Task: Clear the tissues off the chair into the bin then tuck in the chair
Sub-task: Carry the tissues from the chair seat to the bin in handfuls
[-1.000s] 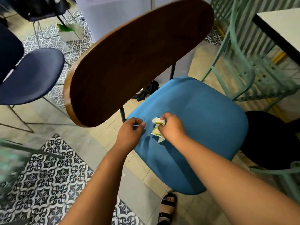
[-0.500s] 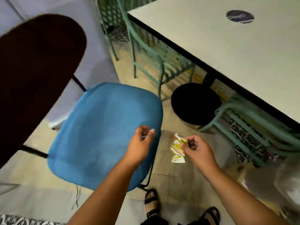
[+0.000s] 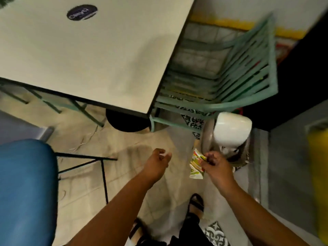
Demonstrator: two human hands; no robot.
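Observation:
My right hand (image 3: 215, 163) pinches a crumpled tissue (image 3: 196, 167) printed in white, green and red, holding it in the air just in front of the bin (image 3: 207, 137). The bin is metal with a white swing lid (image 3: 231, 128), and white paper shows in its opening. My left hand (image 3: 157, 161) hovers to the left of the tissue with its fingers loosely curled and nothing in it. The blue seat of the chair (image 3: 26, 189) fills the lower left, with its thin black legs showing to the right of the seat.
A cream table (image 3: 92, 50) with a dark round sticker spans the upper left on a black round base (image 3: 126, 121). A green slatted metal chair (image 3: 230, 80) stands beside it, behind the bin. My sandalled feet (image 3: 195, 205) are on the tiled floor below.
The view has swung right from the blue chair to the bin. My right hand carried the tissue off the seat and across to the bin's opening; my left hand followed, empty.

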